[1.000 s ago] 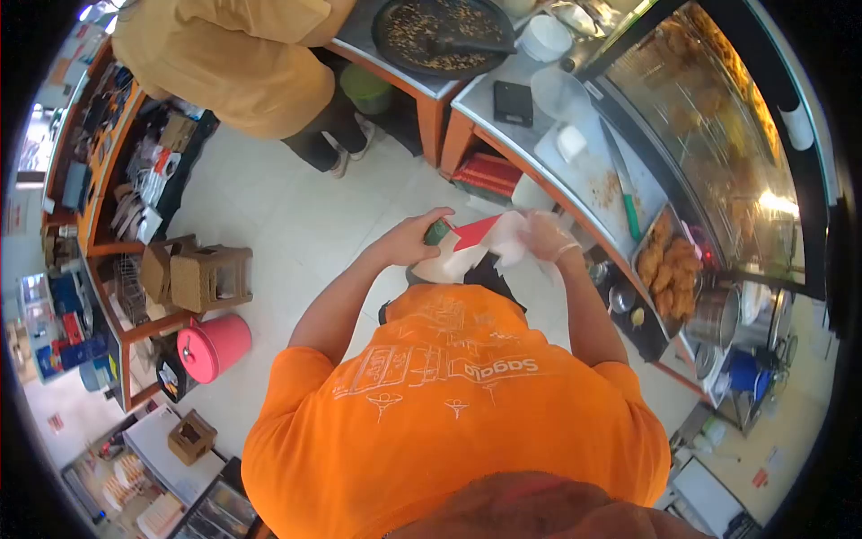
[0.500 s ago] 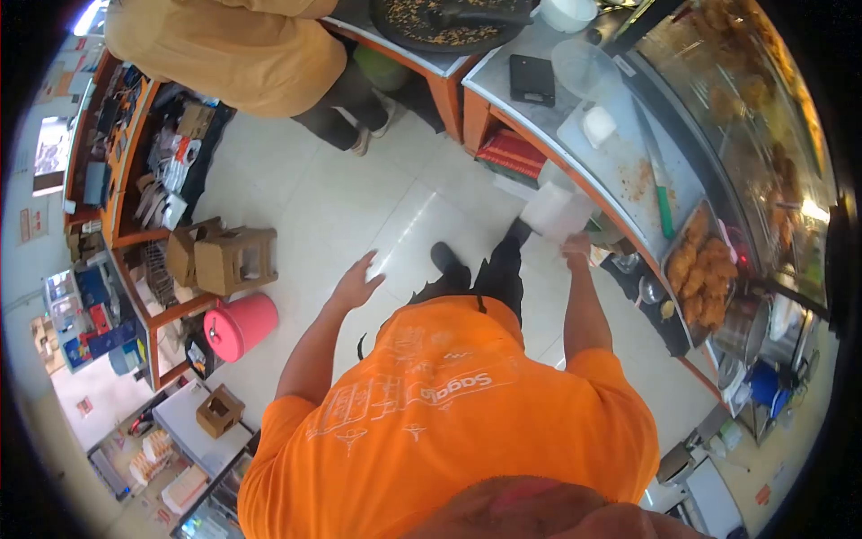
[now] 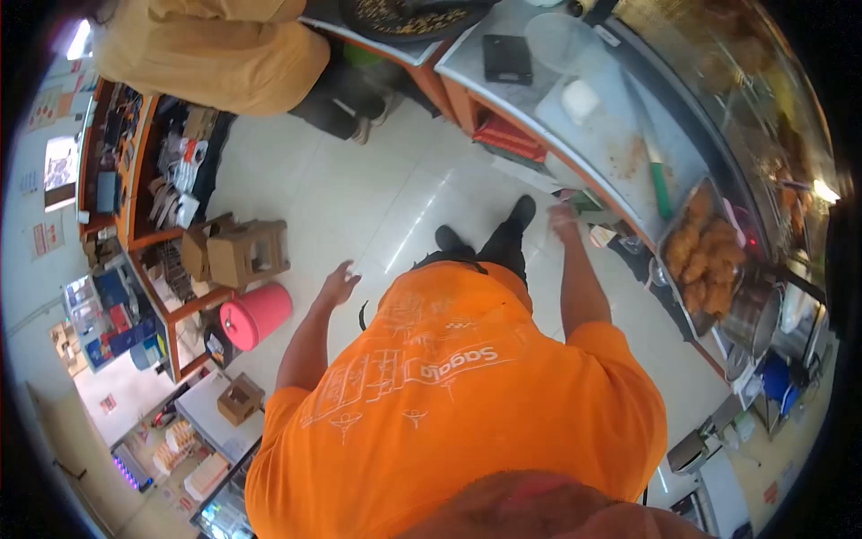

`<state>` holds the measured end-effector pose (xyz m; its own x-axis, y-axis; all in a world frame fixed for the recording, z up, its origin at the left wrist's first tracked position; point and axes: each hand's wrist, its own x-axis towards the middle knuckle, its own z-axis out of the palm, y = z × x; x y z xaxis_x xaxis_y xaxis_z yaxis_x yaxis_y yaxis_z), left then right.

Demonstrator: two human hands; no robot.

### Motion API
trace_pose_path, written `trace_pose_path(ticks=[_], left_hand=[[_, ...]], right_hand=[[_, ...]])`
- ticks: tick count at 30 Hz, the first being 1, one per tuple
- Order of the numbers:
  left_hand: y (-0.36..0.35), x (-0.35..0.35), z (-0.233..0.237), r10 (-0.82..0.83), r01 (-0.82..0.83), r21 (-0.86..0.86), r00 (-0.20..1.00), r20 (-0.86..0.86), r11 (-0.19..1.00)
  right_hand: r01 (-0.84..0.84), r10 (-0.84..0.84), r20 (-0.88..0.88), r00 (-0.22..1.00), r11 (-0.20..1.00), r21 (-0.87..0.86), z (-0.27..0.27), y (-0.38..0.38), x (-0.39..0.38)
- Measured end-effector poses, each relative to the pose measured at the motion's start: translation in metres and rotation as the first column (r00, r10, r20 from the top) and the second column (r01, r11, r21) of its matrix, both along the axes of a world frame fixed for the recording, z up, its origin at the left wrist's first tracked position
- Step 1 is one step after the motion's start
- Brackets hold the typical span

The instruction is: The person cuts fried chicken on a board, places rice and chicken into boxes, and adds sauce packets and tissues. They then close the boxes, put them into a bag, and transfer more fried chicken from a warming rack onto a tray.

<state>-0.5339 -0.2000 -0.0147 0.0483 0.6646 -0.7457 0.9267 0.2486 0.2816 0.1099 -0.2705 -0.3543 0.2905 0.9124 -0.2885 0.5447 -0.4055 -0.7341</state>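
Note:
My left hand hangs over the tiled floor at my left side. Its fingers are apart and nothing is in it. My right hand is low beside the counter front, close to the things stored under the worktop. Motion smears its fingers, and I see no object in it. Just beyond it, under the counter, are a red stack and pale items. Above on the counter lie a white cutting board, a knife with a green handle, a white lump and a tray of fried pieces.
A person in a tan top stands at the upper left by a large dark pan. A brown stool and a pink lidded bin stand on my left. A black scale sits on the counter. A glass display case lines the right.
The whitish, translucent thing in my right hand earlier no longer shows there. That hand has moved slightly up and left in view. The camera view has shifted a little, and my left hand hangs lower.

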Motion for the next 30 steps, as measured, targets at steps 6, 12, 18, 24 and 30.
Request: trace_pose_path(ticks=[6,12,18,24,30], left_hand=[[0.155,0.265,0.021,-0.289,0.121,0.343,0.820,0.495,0.931],[0.206,0.486,0.077,-0.744,0.351,0.755,0.616,0.260,0.554],[0.202,0.574,0.060,-0.718,0.525,0.689,0.696,-0.009,0.500],[0.207,0.591,0.045,-0.674,0.506,0.679,0.738,-0.024,0.531],[0.207,0.587,0.060,-0.712,0.470,0.675,0.692,0.119,0.569]], right_hand=[[0.054,-0.073,-0.115,0.991,0.987,-0.153,0.075,-0.108,0.017],[-0.156,0.225,0.460,0.859,0.970,-0.184,0.126,-0.180,0.080],[-0.118,0.131,0.582,0.802,0.991,-0.061,0.152,-0.262,0.077],[-0.084,0.246,0.325,0.913,0.894,-0.441,0.180,-0.267,0.051],[-0.025,0.058,0.280,0.958,0.993,-0.118,0.229,-0.214,0.061]])
